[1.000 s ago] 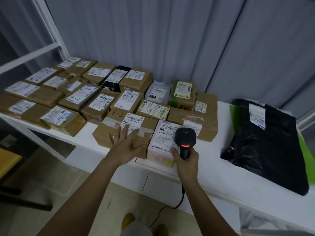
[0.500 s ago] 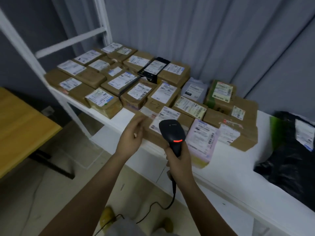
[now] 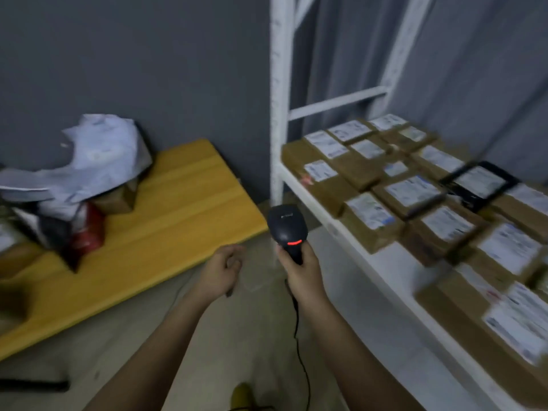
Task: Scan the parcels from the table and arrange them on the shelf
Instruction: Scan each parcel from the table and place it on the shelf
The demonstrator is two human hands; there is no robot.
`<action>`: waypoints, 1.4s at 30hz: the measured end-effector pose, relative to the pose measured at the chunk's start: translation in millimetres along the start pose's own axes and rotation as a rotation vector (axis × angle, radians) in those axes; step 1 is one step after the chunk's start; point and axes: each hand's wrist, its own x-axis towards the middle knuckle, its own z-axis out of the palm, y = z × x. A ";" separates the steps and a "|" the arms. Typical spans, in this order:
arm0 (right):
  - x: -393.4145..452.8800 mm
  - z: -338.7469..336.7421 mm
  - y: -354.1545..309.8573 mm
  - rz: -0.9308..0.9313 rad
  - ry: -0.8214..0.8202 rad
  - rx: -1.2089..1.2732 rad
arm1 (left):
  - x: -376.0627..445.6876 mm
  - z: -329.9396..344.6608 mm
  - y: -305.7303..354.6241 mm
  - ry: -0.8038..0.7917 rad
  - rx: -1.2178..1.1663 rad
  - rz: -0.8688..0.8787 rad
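Note:
My right hand (image 3: 301,269) grips a black barcode scanner (image 3: 287,228) with a red light on, held upright over the floor between table and shelf. My left hand (image 3: 221,269) hangs beside it, loosely curled and holding nothing. A pile of parcels (image 3: 89,170), white bags with a brown box and a red-and-black pack, lies on the yellow wooden table (image 3: 178,215) at the left. Several brown cardboard parcels with white labels (image 3: 415,200) lie in rows on the white shelf (image 3: 350,241) at the right. The picture is blurred by motion.
A white shelf upright (image 3: 278,114) stands between the table and the shelf board. The scanner's black cable (image 3: 299,345) hangs down to the floor. A grey wall and a grey curtain close the back. A black-framed parcel (image 3: 477,183) lies among the boxes.
The view has swung left from the shelf to the yellow table. My left hand has come off the parcel on the shelf and now hangs free. The scanner has moved away from the parcels.

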 end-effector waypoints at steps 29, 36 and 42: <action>197.2 481.2 -88.9 0.051 -0.710 0.181 | 69.6 -348.2 -214.9 0.663 0.010 -0.526; 242.1 505.9 -52.8 0.180 -0.511 0.133 | 113.7 -371.2 -244.3 0.609 0.001 -0.567; 255.3 497.1 -23.9 0.219 -0.378 0.062 | 187.9 -384.0 -258.1 0.528 -0.020 -0.581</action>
